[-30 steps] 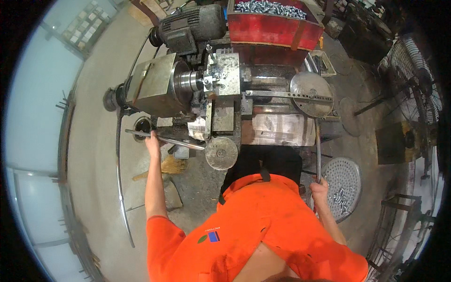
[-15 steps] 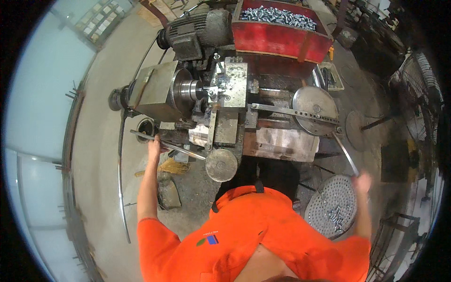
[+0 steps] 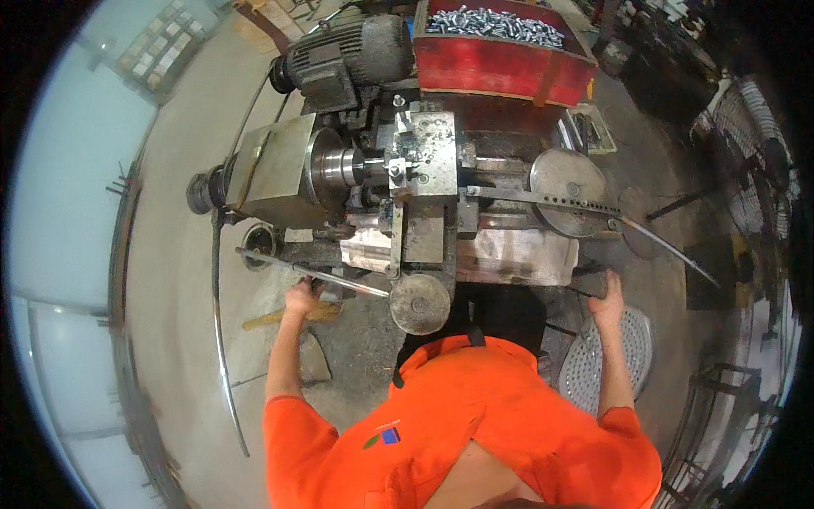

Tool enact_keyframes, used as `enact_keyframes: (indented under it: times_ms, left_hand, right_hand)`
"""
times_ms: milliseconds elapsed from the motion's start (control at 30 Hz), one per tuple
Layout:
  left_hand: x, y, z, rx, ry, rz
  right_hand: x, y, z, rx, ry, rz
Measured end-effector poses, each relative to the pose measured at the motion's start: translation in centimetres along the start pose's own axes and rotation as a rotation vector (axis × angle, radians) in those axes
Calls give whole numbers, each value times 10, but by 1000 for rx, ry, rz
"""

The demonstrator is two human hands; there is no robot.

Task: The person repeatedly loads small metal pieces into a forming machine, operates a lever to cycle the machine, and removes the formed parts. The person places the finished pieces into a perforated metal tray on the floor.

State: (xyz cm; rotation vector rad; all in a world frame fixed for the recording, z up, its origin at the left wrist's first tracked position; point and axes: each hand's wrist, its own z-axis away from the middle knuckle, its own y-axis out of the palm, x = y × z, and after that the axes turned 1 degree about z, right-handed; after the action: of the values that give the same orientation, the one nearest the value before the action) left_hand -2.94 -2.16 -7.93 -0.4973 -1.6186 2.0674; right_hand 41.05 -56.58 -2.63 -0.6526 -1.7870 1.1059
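My left hand [image 3: 303,297] is just below a bare metal lever [image 3: 326,278] that ends at a round disc [image 3: 420,303] on the lathe's front. Its fingers are partly hidden against something dark, so its grip is unclear. On the other side, my right hand [image 3: 606,301] has its thumb and fingers apart, beside a thin dark rod and above a perforated round seat [image 3: 642,343]. A second lever [image 3: 670,248] sticks out, untouched, from the drilled bar [image 3: 543,202] over a large disc [image 3: 570,174]. The chuck [image 3: 335,168] faces the tool block [image 3: 432,153].
Behind the lathe a red bin [image 3: 500,76] is heaped with small shiny metal parts [image 3: 496,27]. A motor [image 3: 348,59] sits beside it. A long upright rod [image 3: 222,356] stands at left, a fan [image 3: 746,153] at far right. Yellow bristles [image 3: 284,317] lie on the floor.
My right hand has let go of the right lever and moved inward and up; that lever has swung outward. My left hand has shifted down and right, below the left lever.
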Motion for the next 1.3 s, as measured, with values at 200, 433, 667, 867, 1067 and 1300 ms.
enact_keyframes:
  times_ms: [200, 433, 667, 867, 1067, 1300]
  left_hand:
    - [-53, 104, -12, -280, -517, 398]
    - [2, 51, 0, 62, -88, 44]
    - [3, 34, 37, 102, -180, 381]
    - [98, -112, 96, -538, -263, 432]
    - [150, -123, 184, -575, -452, 120]
    - [239, -109, 137, -222, -924, 140]
  right_hand:
    - [6, 10, 29, 183, 83, -29]
    - [69, -35, -49, 133, -119, -95]
    - [267, -55, -137, 87, -696, -326]
    - [425, 27, -147, 117, -1088, -344]
    - [475, 50, -132, 368, -948, -97]
    - [473, 57, -137, 354, -1008, -21]
